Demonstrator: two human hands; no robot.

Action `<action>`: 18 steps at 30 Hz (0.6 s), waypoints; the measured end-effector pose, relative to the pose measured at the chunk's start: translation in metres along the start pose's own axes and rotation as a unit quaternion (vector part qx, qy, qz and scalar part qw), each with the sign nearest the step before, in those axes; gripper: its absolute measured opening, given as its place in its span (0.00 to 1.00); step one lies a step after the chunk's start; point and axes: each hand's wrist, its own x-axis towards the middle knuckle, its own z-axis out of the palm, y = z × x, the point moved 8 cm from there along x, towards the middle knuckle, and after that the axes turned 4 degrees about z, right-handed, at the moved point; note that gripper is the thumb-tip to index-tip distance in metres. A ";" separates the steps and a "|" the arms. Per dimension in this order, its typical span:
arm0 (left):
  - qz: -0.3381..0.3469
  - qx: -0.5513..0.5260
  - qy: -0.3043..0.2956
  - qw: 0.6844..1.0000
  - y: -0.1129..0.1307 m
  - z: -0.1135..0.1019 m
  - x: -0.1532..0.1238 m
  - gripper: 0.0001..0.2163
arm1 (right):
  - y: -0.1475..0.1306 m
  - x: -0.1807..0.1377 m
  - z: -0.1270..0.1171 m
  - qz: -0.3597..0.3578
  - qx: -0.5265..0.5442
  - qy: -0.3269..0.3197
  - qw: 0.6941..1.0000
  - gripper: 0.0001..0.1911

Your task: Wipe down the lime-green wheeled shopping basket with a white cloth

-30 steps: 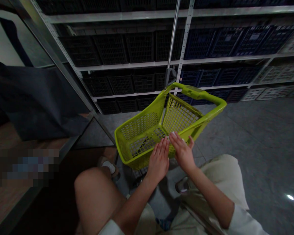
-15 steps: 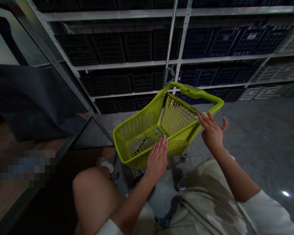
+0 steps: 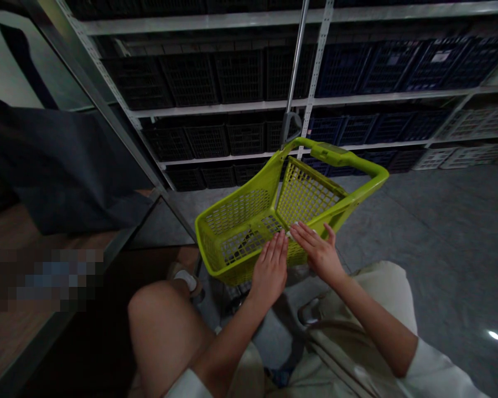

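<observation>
A lime-green plastic shopping cart [image 3: 236,213] stands in front of me, its basket holding nothing that I can make out. Flat along the near rim lies my left hand [image 3: 271,271], fingers stretched out and side by side. Just to its right, my right hand [image 3: 317,251] presses a small white wipe [image 3: 290,232] against the same rim, thumb raised. Most of the wipe is hidden under the fingers, so its exact kind is unclear. The cart's handle [image 3: 359,160] curves up beyond my right hand.
Metal shelving [image 3: 232,108] with black crates [image 3: 238,74] and blue crates [image 3: 344,69] lines the far side. A metal pole [image 3: 296,61] rises behind the cart. At left, a dark bag [image 3: 78,171] rests on a wooden surface [image 3: 8,342]. Grey floor [image 3: 440,221] extends right.
My right hand has slid with the wipe along the near rim, from beside the handle down and left towards my left hand. The left hand stays at its place on the rim.
</observation>
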 end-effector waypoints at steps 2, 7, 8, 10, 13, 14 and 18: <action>0.004 0.007 -0.006 1.000 0.001 0.000 0.000 0.34 | 0.044 0.005 -0.018 0.018 -0.043 0.029 0.999 0.38; 0.003 0.018 -0.020 1.000 0.002 0.002 0.001 0.33 | 0.117 0.014 -0.052 0.181 -0.094 0.130 0.970 0.34; 0.000 0.017 -0.019 1.000 0.002 0.002 0.001 0.33 | 0.109 0.014 -0.048 0.189 -0.087 0.126 0.970 0.35; -0.003 0.013 -0.019 1.000 0.002 0.002 0.001 0.33 | 0.074 0.012 -0.033 0.180 -0.063 0.109 0.976 0.38; -0.003 0.003 -0.017 1.000 0.002 0.002 0.000 0.34 | -0.001 0.003 -0.001 0.110 -0.007 0.048 0.993 0.42; -0.002 -0.001 -0.014 1.000 0.002 0.002 0.000 0.34 | -0.019 0.000 0.006 0.099 0.004 0.030 0.995 0.42; 0.002 -0.004 -0.009 1.000 0.002 0.002 0.000 0.34 | -0.026 -0.004 0.010 0.035 0.030 -0.015 0.999 0.42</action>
